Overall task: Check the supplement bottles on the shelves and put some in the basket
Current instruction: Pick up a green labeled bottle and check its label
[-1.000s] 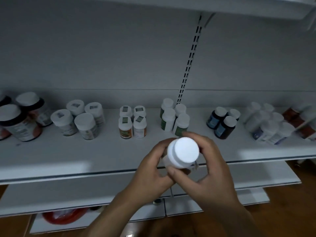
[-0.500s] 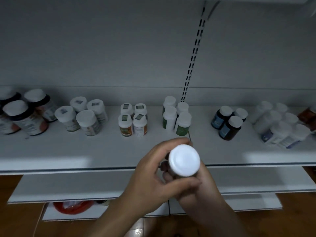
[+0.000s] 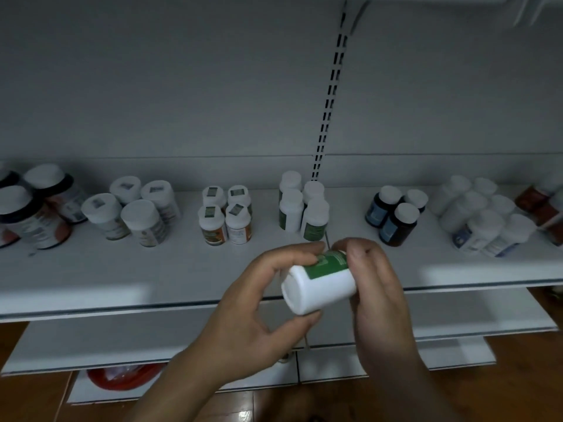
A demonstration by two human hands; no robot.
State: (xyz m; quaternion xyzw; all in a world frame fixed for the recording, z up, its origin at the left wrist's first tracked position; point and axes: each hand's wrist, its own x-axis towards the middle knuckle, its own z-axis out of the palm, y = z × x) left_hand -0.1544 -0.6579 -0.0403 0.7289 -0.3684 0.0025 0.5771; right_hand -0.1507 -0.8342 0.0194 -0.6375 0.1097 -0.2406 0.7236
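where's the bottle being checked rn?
Centre of the head view: the held bottle lies tilted between left hand and right hand, at the shelf edge, just in front of the four green-label bottles.

Label print on the held bottle (image 3: 323, 287) cannot be read. Dark bottles (image 3: 30, 226) at far left are cut off; a red object (image 3: 122, 380) is half hidden under a shelf (image 3: 91, 345).

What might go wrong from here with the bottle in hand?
The white bottle is held tilted by the left hand and right hand near the shelf edge; a slip could drop it. The green-label bottles stand just behind the hands and might get knocked.
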